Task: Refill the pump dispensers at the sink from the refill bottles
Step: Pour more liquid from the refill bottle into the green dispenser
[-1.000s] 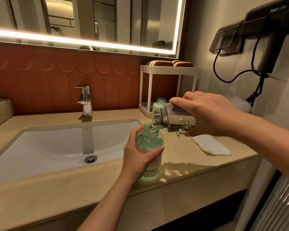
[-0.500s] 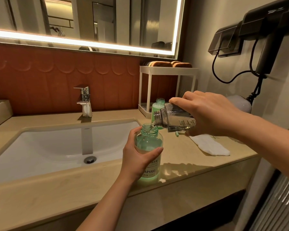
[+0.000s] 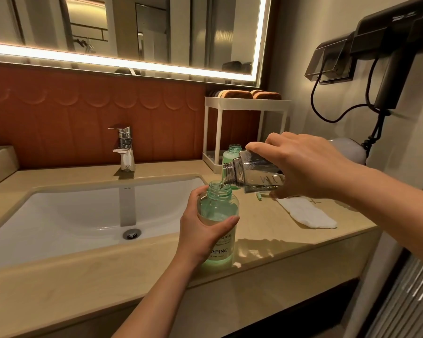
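Little has moved in the last second: the view has drifted a touch, and both hands hold the same pouring pose. The left grip [image 3: 200, 231] is wrapped round the dispenser [image 3: 217, 206], which stands on the desk [image 3: 59, 284] at the sink's [image 3: 71, 211] front right corner, its pump off and its neck open. The right grip [image 3: 303, 167] clasps the refill [image 3: 257, 173] from above, just right of the sink, tipped nearly flat with its threaded mouth over the dispenser's neck.

A second green bottle [image 3: 231, 154] stands uncapped behind the refill, partly hidden by it, at the foot of a white rack [image 3: 247, 101] to the sink's back right. Brown pads [image 3: 235, 93] lie on the rack's top shelf. A folded white cloth [image 3: 305, 213] lies on the desk further right of the sink, under my right wrist. The chrome tap [image 3: 125, 147] stands behind the sink, and a dark dryer [image 3: 396, 45] hangs on the wall far to the right, its cord looping down.

A thin clear stream runs from the refill into the dispenser. The dispenser holds pale liquid to about my thumb's height; the refill's remainder pools along its lower side.

The dispenser is round, translucent green plastic with a printed label; the refill is clear and square-shouldered. The desk is smooth beige stone, and the sink is glossy white.
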`<state>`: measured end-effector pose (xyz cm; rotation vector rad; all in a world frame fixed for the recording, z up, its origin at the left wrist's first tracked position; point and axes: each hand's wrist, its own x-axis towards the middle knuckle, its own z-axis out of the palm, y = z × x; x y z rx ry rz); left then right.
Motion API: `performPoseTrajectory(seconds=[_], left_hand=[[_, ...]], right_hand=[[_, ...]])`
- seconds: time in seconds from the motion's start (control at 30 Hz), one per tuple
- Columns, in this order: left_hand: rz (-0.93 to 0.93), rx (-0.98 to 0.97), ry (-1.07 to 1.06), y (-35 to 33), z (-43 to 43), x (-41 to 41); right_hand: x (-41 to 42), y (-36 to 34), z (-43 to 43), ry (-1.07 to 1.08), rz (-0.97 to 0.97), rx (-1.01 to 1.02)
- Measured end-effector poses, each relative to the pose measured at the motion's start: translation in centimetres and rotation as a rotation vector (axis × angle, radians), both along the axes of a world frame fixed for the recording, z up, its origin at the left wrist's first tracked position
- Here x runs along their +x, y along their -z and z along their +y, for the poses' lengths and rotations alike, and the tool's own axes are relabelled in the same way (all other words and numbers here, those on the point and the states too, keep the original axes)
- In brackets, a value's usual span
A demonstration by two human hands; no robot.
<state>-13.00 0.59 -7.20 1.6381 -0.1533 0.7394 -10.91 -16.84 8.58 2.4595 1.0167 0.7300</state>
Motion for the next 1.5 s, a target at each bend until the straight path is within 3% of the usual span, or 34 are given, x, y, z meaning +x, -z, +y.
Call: performPoseTrajectory(seconds=[1.5], left_hand=[[-0.009,-0.010,0.002,-0.2,-0.1,-0.1]], right_hand=[[-0.2,-1.7,1.1,-0.100,-0.168,-0.153]])
